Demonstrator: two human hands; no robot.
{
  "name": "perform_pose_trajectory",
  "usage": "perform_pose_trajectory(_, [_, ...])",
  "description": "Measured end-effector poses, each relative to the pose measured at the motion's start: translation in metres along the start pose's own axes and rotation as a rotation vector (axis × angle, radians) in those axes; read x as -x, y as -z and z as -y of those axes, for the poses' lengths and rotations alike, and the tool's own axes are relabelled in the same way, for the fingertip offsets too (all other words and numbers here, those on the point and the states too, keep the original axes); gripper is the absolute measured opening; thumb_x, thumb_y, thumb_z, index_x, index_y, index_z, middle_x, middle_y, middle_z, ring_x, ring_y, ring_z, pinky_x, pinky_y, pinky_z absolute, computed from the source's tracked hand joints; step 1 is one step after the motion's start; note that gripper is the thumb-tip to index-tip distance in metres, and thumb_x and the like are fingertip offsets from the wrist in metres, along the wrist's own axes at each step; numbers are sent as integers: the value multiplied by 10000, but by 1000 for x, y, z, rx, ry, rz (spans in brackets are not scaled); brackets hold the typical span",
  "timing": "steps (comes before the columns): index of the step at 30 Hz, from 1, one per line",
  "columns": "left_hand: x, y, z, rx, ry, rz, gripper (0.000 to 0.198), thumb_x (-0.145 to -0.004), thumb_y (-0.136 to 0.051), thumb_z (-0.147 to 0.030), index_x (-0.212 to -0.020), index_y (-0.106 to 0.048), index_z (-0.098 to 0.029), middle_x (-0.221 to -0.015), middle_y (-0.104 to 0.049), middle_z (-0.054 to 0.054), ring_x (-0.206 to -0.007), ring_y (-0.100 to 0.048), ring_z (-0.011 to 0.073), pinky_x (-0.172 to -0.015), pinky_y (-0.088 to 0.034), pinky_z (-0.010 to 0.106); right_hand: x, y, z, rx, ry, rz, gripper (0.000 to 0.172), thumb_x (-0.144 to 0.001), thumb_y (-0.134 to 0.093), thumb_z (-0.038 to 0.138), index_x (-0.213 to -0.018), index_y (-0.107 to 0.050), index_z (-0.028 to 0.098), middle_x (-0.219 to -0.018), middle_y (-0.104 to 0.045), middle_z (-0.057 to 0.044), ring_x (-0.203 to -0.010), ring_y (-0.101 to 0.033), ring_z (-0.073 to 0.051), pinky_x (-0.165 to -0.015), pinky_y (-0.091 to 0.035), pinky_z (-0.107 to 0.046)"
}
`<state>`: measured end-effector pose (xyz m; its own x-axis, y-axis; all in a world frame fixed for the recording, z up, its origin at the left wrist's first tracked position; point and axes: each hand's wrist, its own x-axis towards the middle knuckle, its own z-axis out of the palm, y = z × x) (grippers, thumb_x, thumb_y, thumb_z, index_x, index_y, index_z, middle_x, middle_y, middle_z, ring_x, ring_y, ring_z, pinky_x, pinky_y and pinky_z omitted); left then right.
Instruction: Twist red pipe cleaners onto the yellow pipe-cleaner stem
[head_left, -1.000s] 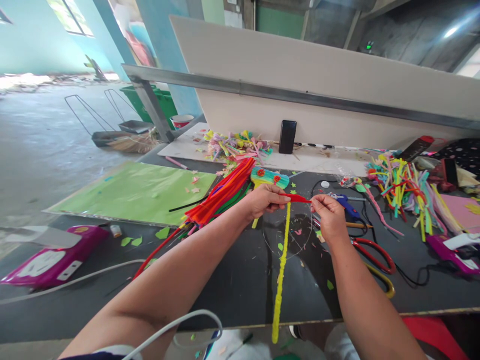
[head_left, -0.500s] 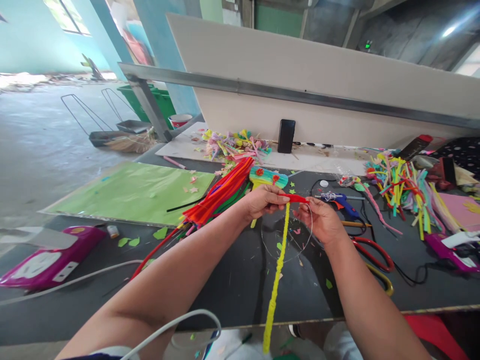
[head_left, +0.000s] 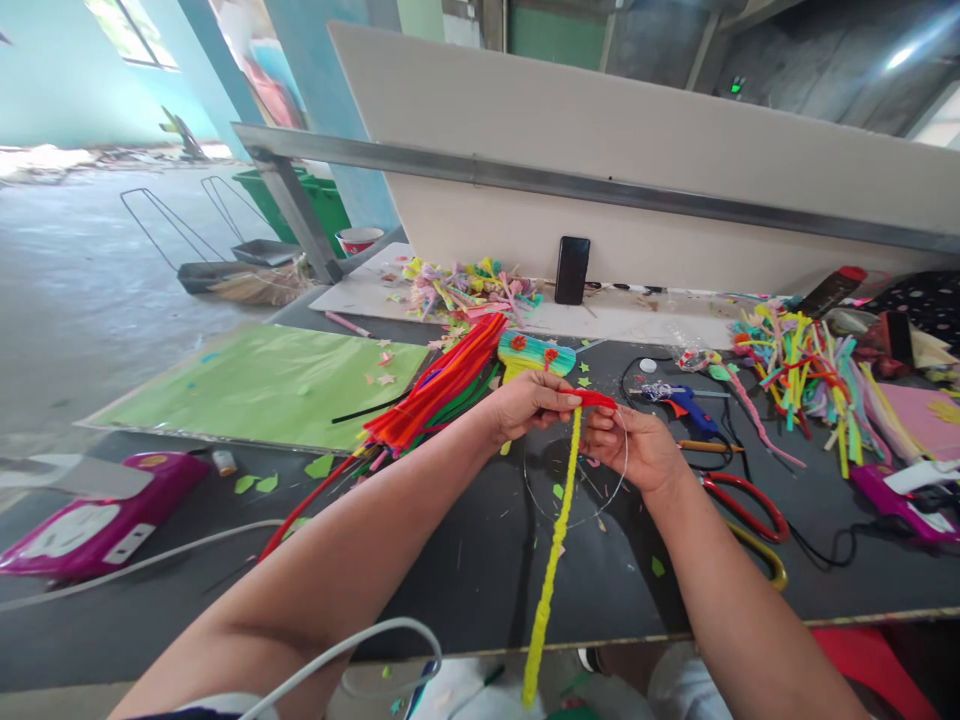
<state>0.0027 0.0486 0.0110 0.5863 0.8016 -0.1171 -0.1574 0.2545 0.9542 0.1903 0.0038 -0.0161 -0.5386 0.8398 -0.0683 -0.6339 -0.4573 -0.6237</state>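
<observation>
Between my hands, over the middle of the table, a short red strip [head_left: 596, 398] is stretched along the top of a thin wire ring [head_left: 529, 487]. My left hand [head_left: 534, 402] pinches its left end, and my right hand [head_left: 634, 438] pinches the right end with fingers curled beneath. From beside my left fingertips a long yellow twisted strip [head_left: 553, 565] hangs down past the table's front edge. A bundle of red pipe cleaners [head_left: 442, 385] lies left of my left hand, near a blue and yellow piece [head_left: 538, 352] with red flowers.
A blue glue gun [head_left: 694, 412] and red-handled scissors [head_left: 750, 505] lie at the right. Colourful pipe cleaners [head_left: 810, 375] are piled beyond them. A phone [head_left: 573, 270] leans against the back board. Green sheets [head_left: 262, 385] and a purple power strip [head_left: 97, 515] are at the left.
My right hand has shifted slightly, its fingers now curled closer under the red strip. The wire ring has moved slightly to the right. My left hand keeps its pinch almost unmoved.
</observation>
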Motion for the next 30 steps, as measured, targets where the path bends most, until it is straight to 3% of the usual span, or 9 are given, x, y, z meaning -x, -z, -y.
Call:
perform_pose_trajectory(10, [-2,-1,3,18,-4,-7,264,-581,-780,-273,-684,-622,-88,-508,-564,4,-350,-358,17,-342,-170,158,-1,-2,0,-42,-6,-16,75,-703,-630,186,-745,-577,155,-672,-452,21,-534,-397,-81,-684,-475,-319])
perform_pose_trajectory(17, [-3,2,5,1,-22,-25,248,-598,-768,-270,-663,-612,-90,-519,-565,6,-356,-349,17,-345,-185,162,-5,3,-4,186,234,-169,94,-717,-683,182,-734,-590,177,-699,-536,22,-567,-463,-88,-660,-471,-300])
perform_pose_trajectory(22, [-4,2,5,-10,-36,-49,245,-607,-761,-275,-672,-613,-91,-519,-558,6,-363,-346,21,-345,-181,167,-7,5,-5,267,260,-232,141,-678,-733,235,-703,-603,185,-681,-562,22,-599,-498,-102,-648,-461,-290])
perform_pose_trajectory(26, [-4,4,5,-15,-29,-37,248,-613,-758,-285,-678,-611,-96,-531,-556,3,-376,-351,22,-351,-179,164,-8,2,-5,338,378,-353,159,-633,-760,224,-720,-630,195,-702,-602,14,-661,-524,-117,-659,-442,-277])
perform_pose_trajectory(30, [-4,5,6,-9,-36,-56,255,-610,-760,-289,-688,-610,-99,-537,-556,1,-380,-347,17,-356,-172,159,-7,2,-5,413,408,-297,109,-674,-723,234,-682,-624,190,-668,-571,19,-645,-502,-114,-652,-417,-271])
